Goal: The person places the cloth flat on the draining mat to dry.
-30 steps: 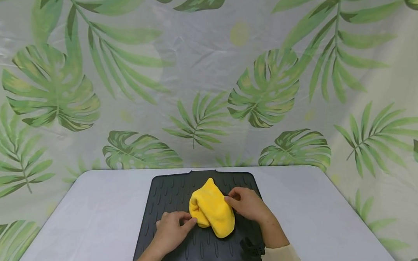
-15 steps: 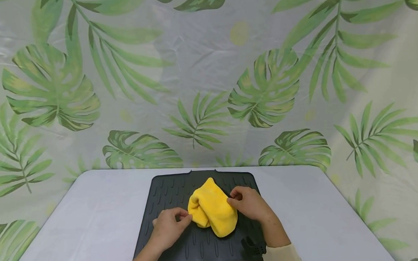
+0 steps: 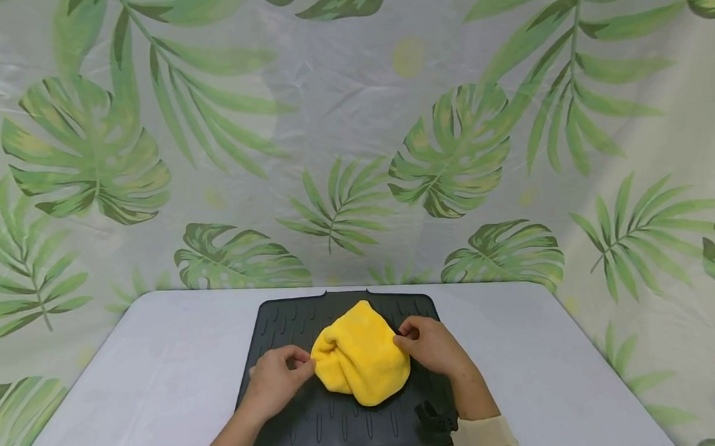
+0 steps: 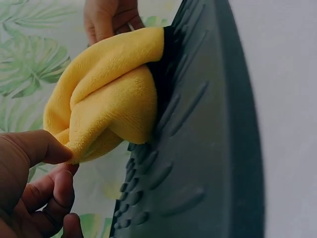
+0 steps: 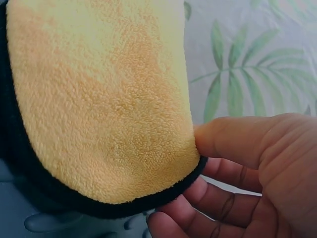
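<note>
A fluffy yellow cloth (image 3: 363,356) with a dark border or backing lies bunched and folded over the dark ridged mat (image 3: 301,413). In the head view, my left hand (image 3: 279,378) pinches its left edge. The left wrist view has thumb and forefinger of this left hand (image 4: 34,183) gripping a corner of the yellow cloth (image 4: 114,94), which stands up in folds off the mat. On the other side, my right hand (image 3: 436,347) pinches the right edge. Seen from the right wrist, the right hand (image 5: 247,168) has its thumb on the yellow face and its fingers behind the dark border (image 5: 94,204).
The mat lies on a white table (image 3: 165,367), and white surface shows on both sides. Behind hangs a leaf-patterned curtain (image 3: 361,130). A black strap (image 3: 435,419) is at the right wrist, by a beige sleeve (image 3: 486,441).
My left hand has moved left and slightly up, drawing the cloth's left edge outward. The right hand has shifted a little right, and the cloth is spread wider.
</note>
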Motion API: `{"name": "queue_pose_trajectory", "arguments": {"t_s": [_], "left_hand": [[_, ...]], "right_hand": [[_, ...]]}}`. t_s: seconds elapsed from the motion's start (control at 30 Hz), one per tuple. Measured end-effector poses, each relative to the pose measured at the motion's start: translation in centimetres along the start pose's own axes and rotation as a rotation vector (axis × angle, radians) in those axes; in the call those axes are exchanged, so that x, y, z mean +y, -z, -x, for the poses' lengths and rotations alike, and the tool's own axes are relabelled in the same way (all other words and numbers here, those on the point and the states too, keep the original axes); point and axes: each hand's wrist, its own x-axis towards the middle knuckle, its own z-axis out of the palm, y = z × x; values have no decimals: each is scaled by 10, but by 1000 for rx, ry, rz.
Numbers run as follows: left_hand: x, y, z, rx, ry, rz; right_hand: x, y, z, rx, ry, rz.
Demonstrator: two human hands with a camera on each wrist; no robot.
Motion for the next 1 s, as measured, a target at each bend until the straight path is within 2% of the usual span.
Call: {"name": "queue_pose_trajectory", "arguments": {"t_s": [0.23, 0.33, 0.53, 0.6, 0.73, 0.83, 1.0], "left_hand": [[-1, 11, -2, 8, 22, 36], [-2, 12, -2, -19, 20, 31], [-4, 8, -1, -114, -24, 9], [-5, 6, -1, -120, -46, 26], [-4, 1, 0, -125, -39, 48], [-3, -3, 1, -137, -18, 32], [-1, -8, 3, -163, -46, 14]], "right_hand": [[2, 1, 2, 8, -29, 29], [1, 2, 3, -1, -48, 48], [0, 0, 3, -27, -47, 66], [-1, -2, 2, -19, -42, 59], [-7, -7, 1, -14, -24, 18], [-12, -12, 0, -26, 0, -11], [-17, -18, 0, -45, 38, -5]]}}
